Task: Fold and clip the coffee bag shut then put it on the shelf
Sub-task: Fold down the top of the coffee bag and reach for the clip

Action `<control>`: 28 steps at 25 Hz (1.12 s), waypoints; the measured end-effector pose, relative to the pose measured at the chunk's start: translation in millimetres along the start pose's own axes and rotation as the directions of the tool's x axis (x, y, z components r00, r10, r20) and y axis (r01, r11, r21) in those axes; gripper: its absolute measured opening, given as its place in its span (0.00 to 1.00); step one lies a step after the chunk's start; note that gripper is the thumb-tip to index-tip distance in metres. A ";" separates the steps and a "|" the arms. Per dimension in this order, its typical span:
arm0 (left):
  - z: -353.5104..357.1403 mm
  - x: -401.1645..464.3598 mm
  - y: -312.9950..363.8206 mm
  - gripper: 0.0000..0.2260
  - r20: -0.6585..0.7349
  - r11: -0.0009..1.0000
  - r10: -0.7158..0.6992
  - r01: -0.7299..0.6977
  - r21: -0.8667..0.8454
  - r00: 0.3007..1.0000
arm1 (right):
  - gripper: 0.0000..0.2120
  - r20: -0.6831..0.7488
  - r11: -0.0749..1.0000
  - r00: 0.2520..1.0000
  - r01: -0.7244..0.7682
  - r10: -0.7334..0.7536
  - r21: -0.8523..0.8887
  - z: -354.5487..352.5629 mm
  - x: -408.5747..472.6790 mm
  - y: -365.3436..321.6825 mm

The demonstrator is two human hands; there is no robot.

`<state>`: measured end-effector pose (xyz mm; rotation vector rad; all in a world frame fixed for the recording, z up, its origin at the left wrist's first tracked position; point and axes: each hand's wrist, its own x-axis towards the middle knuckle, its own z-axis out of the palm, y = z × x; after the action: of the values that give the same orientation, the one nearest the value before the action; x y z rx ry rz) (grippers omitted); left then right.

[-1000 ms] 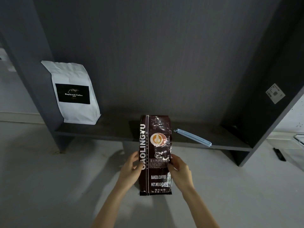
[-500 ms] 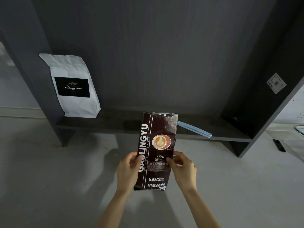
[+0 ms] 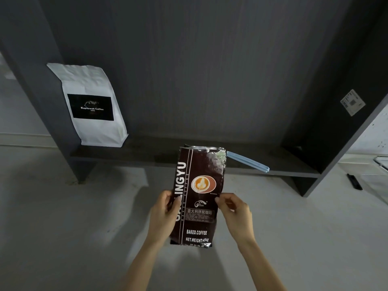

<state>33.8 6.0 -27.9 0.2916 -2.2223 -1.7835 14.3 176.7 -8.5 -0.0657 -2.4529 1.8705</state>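
Coffee bag [image 3: 199, 194] higher, opened top now visible

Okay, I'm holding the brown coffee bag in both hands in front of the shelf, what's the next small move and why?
Probably slide both hands up and fold the top edge over. The left hand and right hand grip the brown coffee bag at mid-height, its silvery top looks unfolded, and the blue clip lies untouched on the shelf, so folding seems to come before clipping.
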 end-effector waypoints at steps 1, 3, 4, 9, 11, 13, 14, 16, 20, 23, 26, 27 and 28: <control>1.1 -0.7 3.4 0.06 0.011 0.999 0.001 -0.001 -0.040 1.000 | 0.06 0.003 1.000 1.000 0.013 -0.013 0.012 -1.7 0.9 -1.1; 1.2 -0.4 9.9 0.05 0.010 0.994 -0.011 0.012 -0.111 1.000 | 0.09 0.023 1.000 0.999 0.030 -0.030 0.010 -3.5 2.5 -1.4; 0.4 0.4 11.2 0.04 0.005 0.991 -0.015 0.015 -0.136 1.000 | 0.10 0.036 1.000 0.999 0.030 -0.030 0.005 -4.0 2.2 -1.6; -5.3 1.4 5.3 0.06 0.042 0.997 0.000 0.003 -0.082 0.999 | 0.10 0.081 1.000 0.996 0.019 -0.020 0.015 -5.4 1.9 0.6; -5.9 -0.1 5.5 0.05 0.032 0.999 0.006 -0.004 -0.047 0.999 | 0.10 0.072 1.000 0.997 0.018 -0.019 0.012 -5.5 2.4 2.2; -6.0 -0.9 6.5 0.07 0.026 0.999 0.010 -0.009 -0.042 1.000 | 0.10 0.058 1.000 0.998 0.015 -0.016 0.013 -6.5 2.5 2.9; -6.3 -0.9 6.7 0.08 0.025 0.999 0.007 -0.006 -0.041 1.000 | 0.09 0.059 1.000 0.998 0.017 -0.018 0.013 -7.0 2.5 2.3; -7.3 -1.1 8.0 0.08 0.027 0.998 -0.004 0.005 -0.058 1.000 | 0.07 0.050 1.000 0.998 0.030 -0.031 0.005 -7.9 3.1 1.0; -8.2 -1.2 8.5 0.09 0.032 0.997 -0.010 0.012 -0.074 0.999 | 0.14 0.092 1.000 0.996 0.023 -0.024 0.013 -9.1 6.2 -2.3; -10.9 -0.9 7.6 0.09 0.058 0.999 -0.012 0.015 -0.046 0.998 | 0.14 0.164 0.995 0.986 0.021 -0.036 0.094 -5.2 11.1 -6.2; -13.4 -0.6 7.5 0.08 0.073 0.999 -0.011 0.014 -0.039 0.997 | 0.04 0.141 0.995 0.989 0.023 -0.037 0.096 -2.4 11.3 -11.7; -13.9 -0.4 7.8 0.08 0.078 0.999 -0.009 0.011 -0.033 0.997 | 0.06 0.137 0.995 0.990 0.018 -0.031 0.097 -2.5 10.2 -11.4; -14.3 0.0 8.2 0.08 0.083 0.999 -0.006 0.009 -0.032 0.997 | 0.07 0.140 0.995 0.990 0.010 -0.024 0.100 -3.4 9.2 -10.7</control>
<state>38.7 -5.3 -17.0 0.2238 -2.2483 -1.8659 5.4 177.8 3.0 0.0951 -2.4343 2.0530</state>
